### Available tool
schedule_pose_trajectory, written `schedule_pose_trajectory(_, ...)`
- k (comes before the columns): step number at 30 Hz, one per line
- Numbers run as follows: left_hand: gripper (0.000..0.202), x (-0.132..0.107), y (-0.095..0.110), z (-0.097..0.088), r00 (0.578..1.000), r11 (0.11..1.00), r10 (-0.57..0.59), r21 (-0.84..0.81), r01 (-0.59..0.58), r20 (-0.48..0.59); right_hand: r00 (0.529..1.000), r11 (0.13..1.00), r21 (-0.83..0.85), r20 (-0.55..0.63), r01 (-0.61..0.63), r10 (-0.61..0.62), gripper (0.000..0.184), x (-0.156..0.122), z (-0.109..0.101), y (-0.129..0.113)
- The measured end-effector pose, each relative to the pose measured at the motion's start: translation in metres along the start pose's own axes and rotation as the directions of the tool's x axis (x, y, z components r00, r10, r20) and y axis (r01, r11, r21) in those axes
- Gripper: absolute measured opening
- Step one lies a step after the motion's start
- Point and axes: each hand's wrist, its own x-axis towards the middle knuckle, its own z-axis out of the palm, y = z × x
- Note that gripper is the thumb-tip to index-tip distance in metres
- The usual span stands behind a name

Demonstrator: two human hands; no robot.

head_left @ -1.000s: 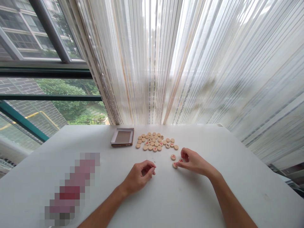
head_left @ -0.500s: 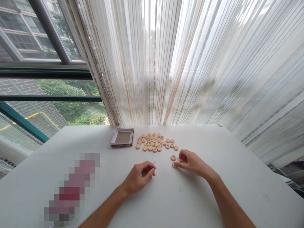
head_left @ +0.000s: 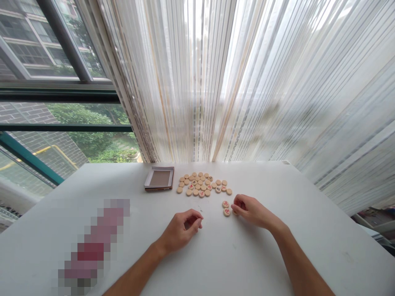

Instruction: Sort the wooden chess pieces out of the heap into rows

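Note:
Several round wooden chess discs (head_left: 202, 184) lie in a cluster at the far middle of the white table (head_left: 216, 255). Two more discs with red characters (head_left: 226, 208) sit apart, nearer me. My right hand (head_left: 249, 209) rests on the table just right of those two, fingers curled, the fingertips close to the nearer disc; a third disc may be tucked under the fingers. My left hand (head_left: 182, 230) lies loosely curled on the table to the left, nothing visible inside it.
A small shallow cardboard box (head_left: 159, 179) lies left of the disc cluster. A blurred red and pink patch (head_left: 92, 246) covers the table's left part. Striped sheer curtains (head_left: 247, 82) hang behind the table's far edge, and a window (head_left: 61, 102) is at the left.
My right hand has drawn slightly back to the right, uncovering the nearer red-marked disc, which now lies free on the table. The left hand has stayed put.

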Motion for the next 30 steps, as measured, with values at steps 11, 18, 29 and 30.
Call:
schedule_pose_trajectory(11,0.022,0.0,0.0,0.001,1.0,1.0,0.001,0.007,-0.001,-0.008,1.0,1.0,0.02,0.007,0.013,-0.013,0.024,-0.002,-0.001,0.0)
schedule_pose_trajectory(18,0.022,0.0,0.0,0.001,1.0,1.0,0.003,0.004,-0.003,0.0,0.996,0.996,-0.081,-0.085,0.032,-0.038,0.032,0.003,0.011,-0.003)
schedule_pose_trajectory(29,0.024,-0.001,0.003,0.0,1.0,1.0,0.005,0.009,-0.005,-0.004,0.997,0.999,-0.023,-0.074,0.026,-0.028,0.037,0.002,0.008,-0.005)
schedule_pose_trajectory(30,0.024,-0.001,0.003,0.0,1.0,1.0,0.004,0.006,-0.004,-0.002,0.996,0.999,-0.011,-0.088,0.032,-0.033,0.037,0.003,0.008,-0.005)
